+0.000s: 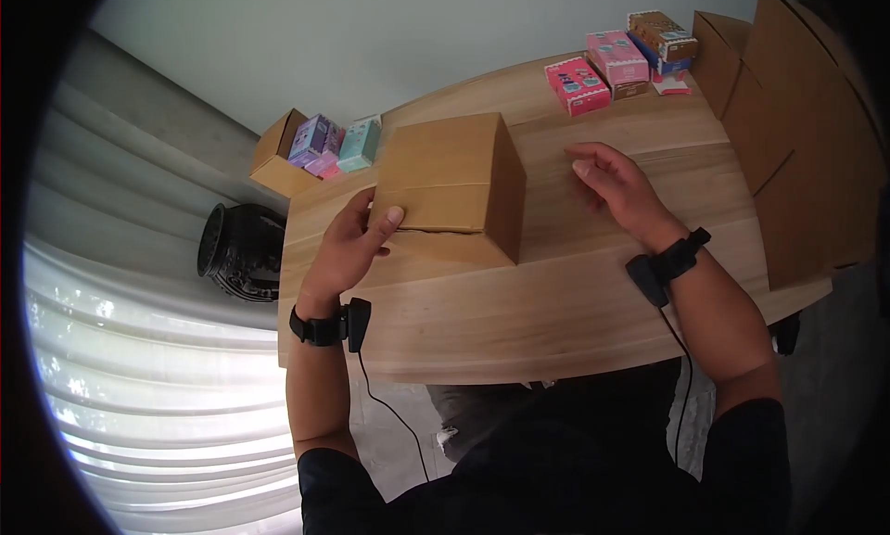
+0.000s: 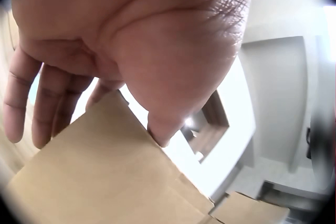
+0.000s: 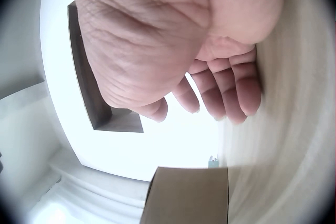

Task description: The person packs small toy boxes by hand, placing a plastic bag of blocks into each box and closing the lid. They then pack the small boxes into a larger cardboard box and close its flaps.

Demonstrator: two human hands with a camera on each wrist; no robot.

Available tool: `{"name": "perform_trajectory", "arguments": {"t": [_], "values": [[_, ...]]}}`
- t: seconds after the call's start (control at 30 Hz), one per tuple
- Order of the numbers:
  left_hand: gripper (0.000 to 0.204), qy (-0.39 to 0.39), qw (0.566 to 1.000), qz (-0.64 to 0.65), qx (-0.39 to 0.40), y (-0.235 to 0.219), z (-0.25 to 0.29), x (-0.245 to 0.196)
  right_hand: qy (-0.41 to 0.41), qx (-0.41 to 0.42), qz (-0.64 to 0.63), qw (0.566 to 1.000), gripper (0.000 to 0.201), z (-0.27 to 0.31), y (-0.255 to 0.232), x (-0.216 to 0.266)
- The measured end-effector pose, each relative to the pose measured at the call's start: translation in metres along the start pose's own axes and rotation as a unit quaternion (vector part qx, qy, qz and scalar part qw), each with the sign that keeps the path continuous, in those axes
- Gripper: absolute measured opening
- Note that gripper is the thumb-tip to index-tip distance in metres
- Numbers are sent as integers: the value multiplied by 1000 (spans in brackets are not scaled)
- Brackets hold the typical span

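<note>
A brown cardboard box (image 1: 436, 169) stands on the wooden table in front of the person, its top flaps closed. At its near left corner is the left hand (image 1: 348, 243), thumb on the top face and fingers along the left side; the left wrist view shows the same grip on the cardboard edge (image 2: 110, 166). To the right of the box, apart from it, the right hand (image 1: 616, 187) hovers over the table with fingers relaxed and slightly bent. Nothing lies within the right palm (image 3: 157, 40) in the right wrist view, where the box (image 3: 186, 195) appears below the fingers.
Small pink, brown and blue boxes (image 1: 616, 57) are grouped at the back right. Purple and teal boxes (image 1: 359, 146) sit by an open carton (image 1: 278, 155) at the back left. Large cardboard cartons (image 1: 816, 155) flank the right edge; a dark pot (image 1: 243, 252) stands left of the table.
</note>
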State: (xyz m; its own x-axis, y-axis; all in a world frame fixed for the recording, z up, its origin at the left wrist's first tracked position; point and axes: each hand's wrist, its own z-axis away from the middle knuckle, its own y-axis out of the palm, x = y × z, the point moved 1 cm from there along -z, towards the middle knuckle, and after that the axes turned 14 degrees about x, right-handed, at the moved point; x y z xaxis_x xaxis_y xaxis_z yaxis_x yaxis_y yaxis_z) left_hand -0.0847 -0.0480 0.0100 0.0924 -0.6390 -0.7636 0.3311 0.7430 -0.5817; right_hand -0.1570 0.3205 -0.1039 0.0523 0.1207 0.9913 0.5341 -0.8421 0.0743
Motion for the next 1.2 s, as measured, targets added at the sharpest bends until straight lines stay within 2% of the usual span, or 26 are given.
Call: {"name": "perform_trajectory", "arguments": {"t": [0.1,0.17,0.2,0.27,0.3,0.4,0.5,0.57,0.77,0.87,1.0,1.1,1.17,1.2], "values": [[62,62,996,52,38,27,-29,-16,-45,-47,21,998,49,3,-2,5],[59,99,982,144,70,33,-50,-17,-61,-63,9,996,54,3,-6,3],[58,117,971,190,86,37,-61,-14,-81,-60,11,995,55,3,-8,4],[57,189,942,271,64,51,-86,10,-120,-51,14,991,57,2,-10,7],[57,221,923,311,53,58,-90,8,-114,-45,0,992,57,2,-10,8],[67,288,876,377,89,78,-87,0,-103,-22,-35,994,60,4,-8,13],[83,338,850,388,111,84,-82,0,-124,17,-35,991,65,7,-3,28],[85,345,842,396,121,83,-80,-1,-154,43,-22,987,68,5,-1,28],[90,339,842,399,132,79,-72,1,-130,67,-139,979,64,11,7,32],[88,331,839,409,138,79,-71,2,-110,60,-176,976,66,13,14,37],[86,344,845,385,138,82,-69,4,-127,50,-179,974,68,14,24,46],[81,369,827,407,114,90,-76,6,-141,30,-153,978,69,16,29,38],[66,332,843,419,56,95,-77,2,-133,16,-144,980,70,18,32,35],[59,312,850,424,28,97,-77,-1,-103,18,-146,984,70,17,34,36]]}}
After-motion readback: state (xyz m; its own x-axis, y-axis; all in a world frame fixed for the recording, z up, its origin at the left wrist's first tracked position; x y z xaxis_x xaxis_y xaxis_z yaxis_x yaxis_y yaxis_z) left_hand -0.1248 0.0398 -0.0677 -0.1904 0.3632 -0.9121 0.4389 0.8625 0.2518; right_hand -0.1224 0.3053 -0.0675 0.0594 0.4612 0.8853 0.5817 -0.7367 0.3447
